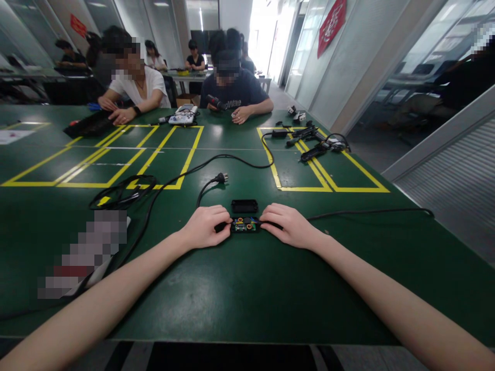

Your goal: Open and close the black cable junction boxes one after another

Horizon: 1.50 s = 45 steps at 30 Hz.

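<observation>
In front of me on the green table is an opened black power adapter (240, 230). Its circuit board, with coils and coloured parts, lies bare in the lower casing. The loose black cover (244, 206) rests just beyond it. At the adapter's left end, my left hand (209, 225) is closed around the plug cord (199, 197), fingertips at the casing's edge. My right hand (288, 225) pinches the output cable (348, 213) where it meets the right end. The fingers partly cover both cable entries.
A power strip (110, 260), partly blurred out, and a coiled black cable (127, 191) lie at left. A long cord (216, 157) crosses the table. Black devices and cables (315, 147) lie at the far right. Two people (135, 85) sit opposite, one holding a dark tool (216, 102).
</observation>
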Available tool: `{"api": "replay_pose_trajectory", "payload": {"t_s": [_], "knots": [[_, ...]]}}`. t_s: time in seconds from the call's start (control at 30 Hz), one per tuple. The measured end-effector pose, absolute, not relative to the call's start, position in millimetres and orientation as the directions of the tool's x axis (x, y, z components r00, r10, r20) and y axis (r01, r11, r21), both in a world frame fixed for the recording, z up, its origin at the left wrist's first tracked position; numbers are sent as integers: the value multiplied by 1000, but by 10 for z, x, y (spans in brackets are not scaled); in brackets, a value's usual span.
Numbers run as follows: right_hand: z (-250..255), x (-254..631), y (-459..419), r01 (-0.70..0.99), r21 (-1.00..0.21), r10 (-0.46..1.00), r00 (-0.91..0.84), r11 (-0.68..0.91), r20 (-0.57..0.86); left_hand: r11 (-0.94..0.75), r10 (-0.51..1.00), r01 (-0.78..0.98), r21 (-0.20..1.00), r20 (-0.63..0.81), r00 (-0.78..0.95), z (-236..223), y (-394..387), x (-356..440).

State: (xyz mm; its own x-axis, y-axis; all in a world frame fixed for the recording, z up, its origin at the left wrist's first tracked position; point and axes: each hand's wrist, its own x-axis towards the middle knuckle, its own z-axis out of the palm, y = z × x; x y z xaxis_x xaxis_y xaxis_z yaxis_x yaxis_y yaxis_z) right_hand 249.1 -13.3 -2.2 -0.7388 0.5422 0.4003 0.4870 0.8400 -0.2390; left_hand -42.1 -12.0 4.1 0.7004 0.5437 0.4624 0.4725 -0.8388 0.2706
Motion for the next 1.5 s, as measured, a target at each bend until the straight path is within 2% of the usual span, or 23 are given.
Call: {"api": "replay_pose_trajectory", "payload": {"t_s": [0.23, 0.37, 0.57, 0.8, 0.97, 1.13, 1.3, 1.5], "knots": [[-24, 2507, -95, 498, -240, 553, -743, 833, 377, -825, 565, 479, 300, 437, 700, 48, -125, -403], [1, 2503, -100, 506, -179, 534, -765, 844, 360, -810, 586, 490, 323, 406, 701, 50, -122, -399], [-20, 2461, -125, 526, -151, 538, -740, 837, 404, -831, 556, 491, 260, 401, 728, 66, -113, -403], [-70, 2399, -123, 636, -158, 625, -626, 755, 466, -839, 537, 502, 211, 473, 699, 51, -123, -394], [-114, 2399, -102, 676, -161, 672, -618, 719, 408, -812, 569, 545, 209, 490, 660, 34, -130, -384], [-132, 2415, -90, 627, -203, 648, -647, 752, 402, -745, 648, 629, 224, 466, 602, 26, -118, -378], [-125, 2429, -95, 573, -213, 601, -668, 791, 439, -769, 627, 609, 197, 420, 656, 20, -109, -386], [-107, 2436, -109, 525, -284, 594, -659, 802, 462, -775, 620, 598, 203, 427, 658, -10, -97, -400]]}}
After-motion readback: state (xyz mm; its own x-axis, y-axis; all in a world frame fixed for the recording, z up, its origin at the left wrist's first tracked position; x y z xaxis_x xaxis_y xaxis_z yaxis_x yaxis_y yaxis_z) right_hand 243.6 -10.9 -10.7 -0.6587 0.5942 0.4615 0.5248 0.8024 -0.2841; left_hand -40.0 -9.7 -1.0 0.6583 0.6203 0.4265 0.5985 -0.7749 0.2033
